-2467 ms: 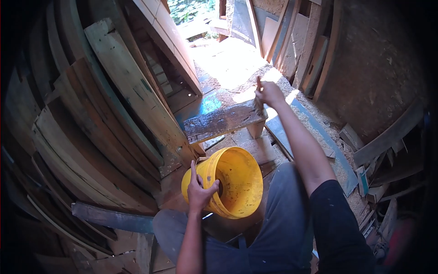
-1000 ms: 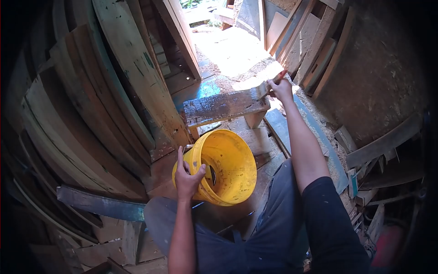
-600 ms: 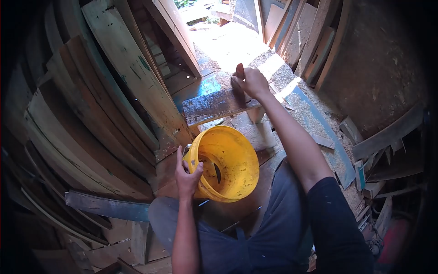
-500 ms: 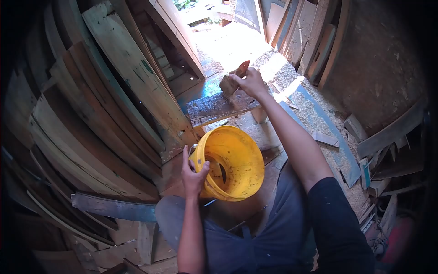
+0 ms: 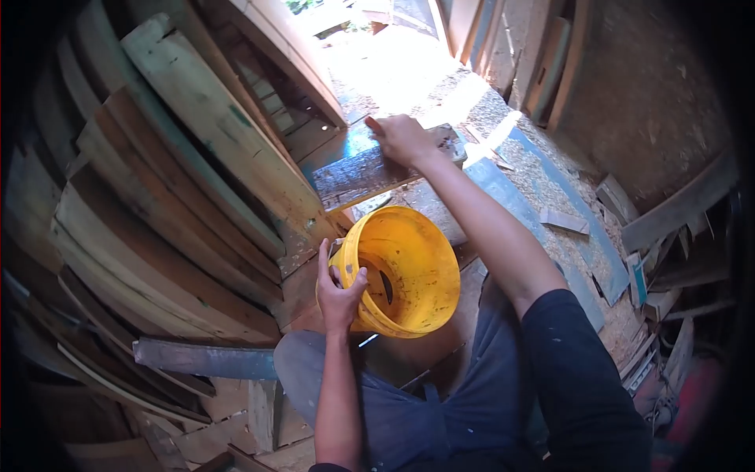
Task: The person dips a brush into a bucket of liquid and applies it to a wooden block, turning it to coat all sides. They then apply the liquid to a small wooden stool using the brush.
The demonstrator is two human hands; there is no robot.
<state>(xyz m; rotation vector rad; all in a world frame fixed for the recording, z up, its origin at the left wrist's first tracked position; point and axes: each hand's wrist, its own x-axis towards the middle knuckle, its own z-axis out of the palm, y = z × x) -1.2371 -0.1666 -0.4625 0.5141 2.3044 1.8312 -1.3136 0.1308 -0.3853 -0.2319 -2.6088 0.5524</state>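
Note:
My left hand [image 5: 340,299] grips the near left rim of a yellow bucket [image 5: 429,259], thumb inside and fingers outside. The bucket tilts toward me; its inside is stained, with a little dark liquid at the bottom. My right hand [image 5: 403,141] is closed over a dark, wet-looking wooden board [image 5: 350,177] beyond the bucket. It holds a paintbrush, now almost wholly hidden by the hand. The board lies crosswise, and my right hand is above its right half.
Curved planks [image 5: 204,102] lean in a stack on the left. Offcuts [image 5: 565,221] and sawdust lie to the right, by a large brown panel [image 5: 653,102]. A short bluish board [image 5: 204,359] is beside my left knee.
My right hand has turned over and shifted slightly left along the board, so the brush no longer shows. My left hand still holds the bucket; the view has shifted slightly.

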